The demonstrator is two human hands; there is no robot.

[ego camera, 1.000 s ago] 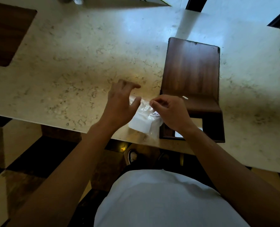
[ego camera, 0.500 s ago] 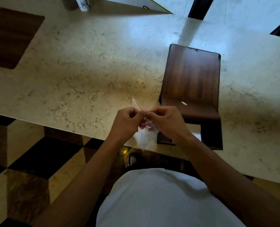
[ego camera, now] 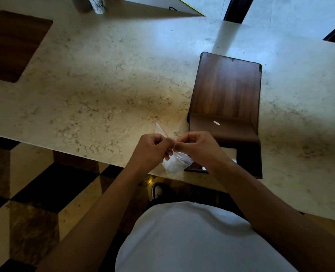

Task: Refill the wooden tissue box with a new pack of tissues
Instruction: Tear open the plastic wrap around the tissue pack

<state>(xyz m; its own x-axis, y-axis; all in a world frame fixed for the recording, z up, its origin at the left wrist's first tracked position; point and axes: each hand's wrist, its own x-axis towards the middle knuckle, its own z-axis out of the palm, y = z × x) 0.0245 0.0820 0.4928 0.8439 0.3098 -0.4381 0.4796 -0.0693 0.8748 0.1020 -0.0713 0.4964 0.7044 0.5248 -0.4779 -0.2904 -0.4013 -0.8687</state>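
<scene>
Tissues in their clear plastic pack hang between my two hands at the near edge of the marble counter. I have my left hand curled nearly into a fist, thumb and fingertips pinching the wrapper's top edge. My right hand is curled the same way, pinching the wrapper right beside the left, knuckles almost touching. A corner of film pokes up just beyond my left hand. I cannot tell whether the wrapper is torn yet. Just past and to the right of my right hand lies the wooden tissue box, opened, with a white scrap on its inner surface.
</scene>
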